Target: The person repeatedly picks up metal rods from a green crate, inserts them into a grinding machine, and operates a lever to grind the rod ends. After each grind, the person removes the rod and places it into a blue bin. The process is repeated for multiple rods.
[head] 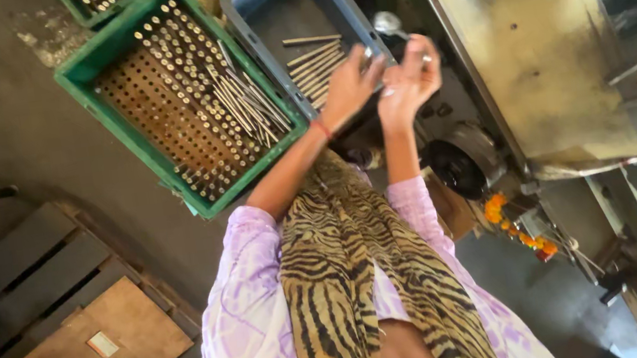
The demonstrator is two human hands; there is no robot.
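Both hands up over the grey-blue plastic crate (265, 4). Left hand (348, 83) has its fingers closed round a thin metal rod (364, 54) — the rod sits at the crate's near right edge, only a short bright end showing, so I cannot tell its long axis for sure. Right hand (409, 81) is raised just beside the left, fingers loosely curled, a small shiny piece at the fingertips; whether it grips anything I cannot tell.

Inside the grey-blue crate: loose rods (315, 63) lying flat, roughly six or seven, long axes running left-right and near parallel, slightly fanned. One lies apart, further up.

Left of it, a green plastic crate (84, 79) with a perforated brown insert — dozens of rods standing on end in the holes, round heads up, plus a loose bundle laid diagonally across them. A second green crate (73, 1) shows partly at the top edge.

Right: worn, stained sheet-metal machine (533, 49). Orange flowers (497, 208) below it. Wooden pallet (33, 277) lower left.
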